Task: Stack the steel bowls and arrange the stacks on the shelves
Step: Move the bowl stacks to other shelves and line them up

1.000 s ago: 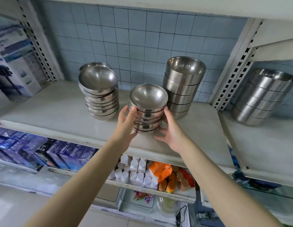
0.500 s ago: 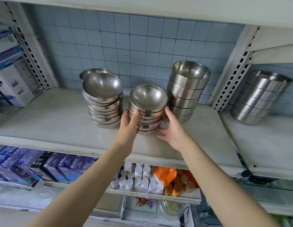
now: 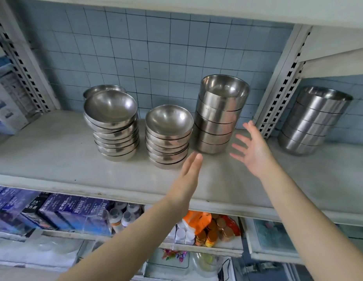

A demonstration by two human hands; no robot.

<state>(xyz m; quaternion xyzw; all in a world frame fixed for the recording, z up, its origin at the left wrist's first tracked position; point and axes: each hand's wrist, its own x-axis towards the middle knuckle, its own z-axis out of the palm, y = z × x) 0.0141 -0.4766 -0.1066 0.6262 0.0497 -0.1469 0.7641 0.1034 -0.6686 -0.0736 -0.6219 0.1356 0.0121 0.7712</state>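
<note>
Three stacks of steel bowls stand on the white shelf (image 3: pixel 54 151): a wide left stack (image 3: pixel 113 126), a smaller middle stack (image 3: pixel 168 136) and a tall straight-sided right stack (image 3: pixel 221 116). One more bowl (image 3: pixel 101 89) peeks out behind the left stack. A fourth stack (image 3: pixel 316 122) stands on the neighbouring shelf to the right. My left hand (image 3: pixel 188 177) is flat and open, just in front of the middle stack, touching nothing. My right hand (image 3: pixel 251 149) is open with fingers spread, in front of and to the right of the tall stack.
A perforated white upright (image 3: pixel 282 94) divides the two shelves. Blue tiled wall behind. Boxes (image 3: pixel 6 98) stand at the far left. The lower shelf holds blue boxes (image 3: pixel 60 211), white bottles (image 3: pixel 119 216) and orange packets (image 3: pixel 198 218).
Both hands have let go of the middle stack and drawn back toward me and apart. The stack stays standing between the other two.
</note>
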